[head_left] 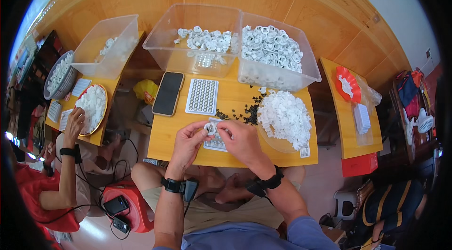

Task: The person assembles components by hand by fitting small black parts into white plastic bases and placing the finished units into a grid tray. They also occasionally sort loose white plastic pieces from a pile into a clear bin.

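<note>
My left hand [187, 142] pinches a small white round plastic part [210, 128] with an opening in its middle, just above the near part of the table. The fingers of my right hand [244, 141] are pinched together at the right side of that part; anything small between them is hidden. Beneath both hands lies a tray of small round pieces [216, 142], partly covered. A second white tray [202, 96] with rows of round metallic pieces sits just beyond. Small black parts [251, 114] are scattered right of the hands, beside a heap of small white pieces [286, 117].
Two clear bins [160, 45] [278, 78] of white parts stand at the table's far side. A phone [168, 93] lies left. At the left table a co-worker's hand [74, 123] reaches to a basin of white pieces [94, 104]. A red dish [354, 92] sits on the right table.
</note>
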Demonstrator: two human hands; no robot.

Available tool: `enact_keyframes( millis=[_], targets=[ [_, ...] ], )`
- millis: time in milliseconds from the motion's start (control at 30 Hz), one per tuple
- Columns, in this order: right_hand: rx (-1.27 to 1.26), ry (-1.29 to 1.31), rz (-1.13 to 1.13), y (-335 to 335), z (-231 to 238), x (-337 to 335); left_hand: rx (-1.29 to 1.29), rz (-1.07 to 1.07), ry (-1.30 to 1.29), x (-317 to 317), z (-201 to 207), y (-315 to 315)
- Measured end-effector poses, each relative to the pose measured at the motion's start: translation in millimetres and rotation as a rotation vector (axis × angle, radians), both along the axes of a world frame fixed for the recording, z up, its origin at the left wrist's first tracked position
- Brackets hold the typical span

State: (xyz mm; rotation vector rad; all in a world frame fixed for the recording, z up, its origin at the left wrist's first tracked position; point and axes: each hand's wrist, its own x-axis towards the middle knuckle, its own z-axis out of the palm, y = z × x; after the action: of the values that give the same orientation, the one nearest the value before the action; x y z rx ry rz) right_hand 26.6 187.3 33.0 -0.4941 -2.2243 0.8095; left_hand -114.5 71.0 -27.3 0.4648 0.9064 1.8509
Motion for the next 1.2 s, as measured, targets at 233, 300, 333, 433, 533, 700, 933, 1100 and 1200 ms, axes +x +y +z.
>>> enact_keyframes(
  millis=[233,300,333,433,533,700,933,1100,1200],
  targets=[
    [0.388,0.057,0.008,-0.1,-13.4,-9.8,0.002,0.008,0.022,0.2,-1.9,-1.2],
    [0.423,0.060,0.015,-0.6,-14.7,-8.9,-0.005,0.010,0.019,-0.1,-3.1,-1.0],
    [0.420,0.057,0.012,-0.6,-15.0,-8.6,0.000,0.006,0.009,-0.3,-3.5,-0.7],
    [0.393,0.056,0.034,-0.1,-15.4,-8.4,0.003,0.006,0.006,0.3,-3.6,-0.3],
    [0.357,0.076,0.049,0.5,-16.0,-8.2,0.003,0.010,0.017,0.3,-3.2,-0.4],
    [0.299,0.047,0.052,-0.3,-16.3,-6.5,0.004,0.005,0.020,0.6,-4.7,-0.5],
    [0.236,0.037,0.043,2.1,-11.8,-9.7,-0.002,0.014,0.034,1.5,-6.7,-0.3],
    [0.275,-0.051,0.059,5.7,-6.4,-9.0,-0.017,0.014,0.080,3.6,-5.1,0.0],
    [0.252,-0.107,0.039,5.9,-3.5,-9.8,-0.030,0.016,0.089,4.6,-3.8,0.1]
  ],
)
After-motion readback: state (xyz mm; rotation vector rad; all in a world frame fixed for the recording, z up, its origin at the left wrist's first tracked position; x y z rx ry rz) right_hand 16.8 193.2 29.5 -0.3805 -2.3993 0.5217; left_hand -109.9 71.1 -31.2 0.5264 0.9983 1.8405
